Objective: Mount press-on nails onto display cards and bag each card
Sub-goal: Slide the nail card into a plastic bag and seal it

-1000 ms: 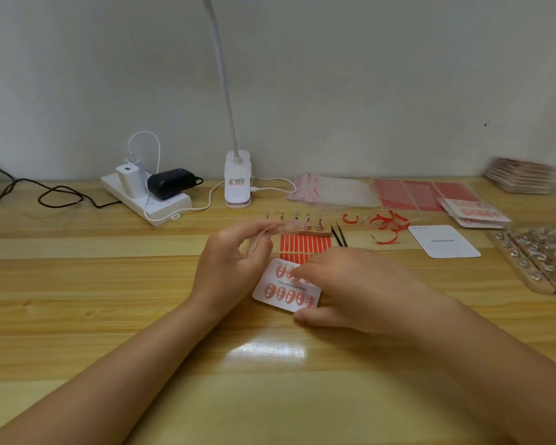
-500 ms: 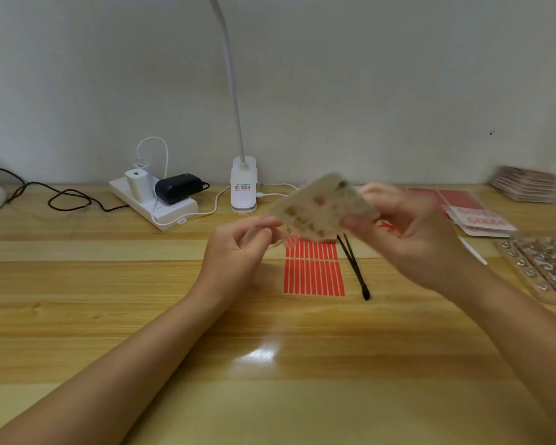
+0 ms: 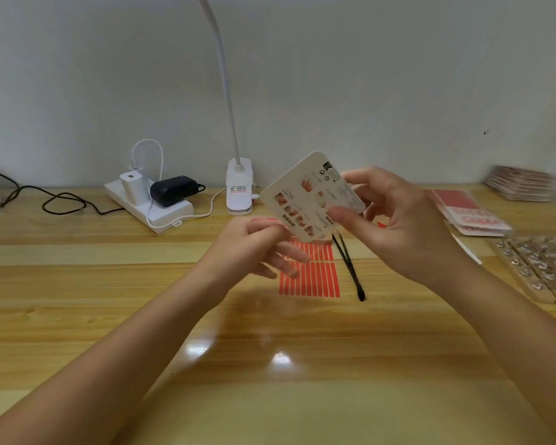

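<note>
since a second ago the display card [image 3: 312,197] has come up off the wooden table [image 3: 109,284], and its printed back now faces the camera, tilted, above the sheet of red adhesive strips [image 3: 310,271]. the right hand [image 3: 398,226] holds it by its right edge, thumb pinched on the printed side and fingers curled behind. the left hand [image 3: 254,248] sits just below and left of the card, thumb and fingers pinching what looks like a clear bag [image 3: 264,221] with small red print; the bag is nearly invisible, so its opening cannot be made out. black tweezers [image 3: 347,264] lie just right of the strips. trays of loose nails [image 3: 540,268] sit at the far right.

judging by this, the step is sliding the card into the bag. it would go best with the bag mouth spread by the left fingers, one card corner led in first, and the grip kept to the card's edge so the mounted nails, hidden on the far side, are not knocked loose.
</note>
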A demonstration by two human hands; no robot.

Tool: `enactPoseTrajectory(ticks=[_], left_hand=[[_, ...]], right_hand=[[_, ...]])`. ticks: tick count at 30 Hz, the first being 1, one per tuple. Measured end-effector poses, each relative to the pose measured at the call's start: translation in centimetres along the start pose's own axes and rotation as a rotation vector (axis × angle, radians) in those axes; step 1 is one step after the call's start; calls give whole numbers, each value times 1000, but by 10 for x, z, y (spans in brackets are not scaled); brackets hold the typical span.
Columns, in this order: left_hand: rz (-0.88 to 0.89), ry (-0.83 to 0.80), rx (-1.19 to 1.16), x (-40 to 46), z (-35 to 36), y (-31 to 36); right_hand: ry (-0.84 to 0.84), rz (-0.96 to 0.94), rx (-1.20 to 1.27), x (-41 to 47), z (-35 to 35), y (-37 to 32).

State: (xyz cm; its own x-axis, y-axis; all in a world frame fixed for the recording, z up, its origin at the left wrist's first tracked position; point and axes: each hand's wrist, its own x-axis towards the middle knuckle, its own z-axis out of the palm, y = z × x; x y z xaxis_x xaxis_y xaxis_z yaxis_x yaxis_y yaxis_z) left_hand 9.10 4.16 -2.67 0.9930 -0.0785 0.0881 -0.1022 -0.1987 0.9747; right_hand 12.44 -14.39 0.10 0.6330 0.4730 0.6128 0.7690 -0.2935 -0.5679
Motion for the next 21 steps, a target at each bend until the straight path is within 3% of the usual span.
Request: enactPoseTrajectory(ticks=[13,21], left_hand=[[-111,-177,-145,3,-6,-7],[-154,-130,-297,2,-2,-12]], right_hand=[[-209,137,140,1,-11,8],[-364,192,113,-1,-10,12]])
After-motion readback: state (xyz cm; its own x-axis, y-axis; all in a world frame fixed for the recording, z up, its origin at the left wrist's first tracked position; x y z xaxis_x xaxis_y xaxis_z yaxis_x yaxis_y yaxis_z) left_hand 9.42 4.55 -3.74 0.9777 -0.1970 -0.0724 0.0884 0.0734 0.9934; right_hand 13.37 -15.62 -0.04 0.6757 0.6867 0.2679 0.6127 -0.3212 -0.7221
